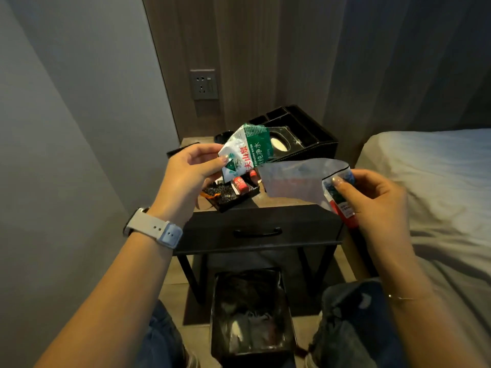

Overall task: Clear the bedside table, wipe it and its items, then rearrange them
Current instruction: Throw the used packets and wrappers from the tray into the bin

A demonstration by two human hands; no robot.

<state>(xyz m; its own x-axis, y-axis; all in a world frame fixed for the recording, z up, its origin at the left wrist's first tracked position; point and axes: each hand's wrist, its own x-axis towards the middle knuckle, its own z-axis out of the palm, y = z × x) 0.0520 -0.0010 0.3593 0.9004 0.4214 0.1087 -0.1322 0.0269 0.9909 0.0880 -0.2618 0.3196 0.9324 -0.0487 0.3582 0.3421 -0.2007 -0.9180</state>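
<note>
Bedside table [265, 232] sat beyond both hands, not yet cleared: black tissue-box organizer [297, 136] behind them, small black tray [231, 195] with red sachets just under left hand [191, 171]. Left hand pinched green-and-white water-bottle label [244, 152]. Right hand [377, 197] gripped clear plastic wrapper [292, 181], possibly bottle sleeve. Lined bin [252, 314] waited below hands. Clearing was barely begun; wiping and rearranging remained.

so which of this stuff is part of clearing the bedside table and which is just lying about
Part of the job:
- bedside table
- water bottle label, in the left hand
- clear plastic wrapper, in the right hand
- small black tray
- black organizer box
- bin

Just there:
- wall socket
- bed
</note>
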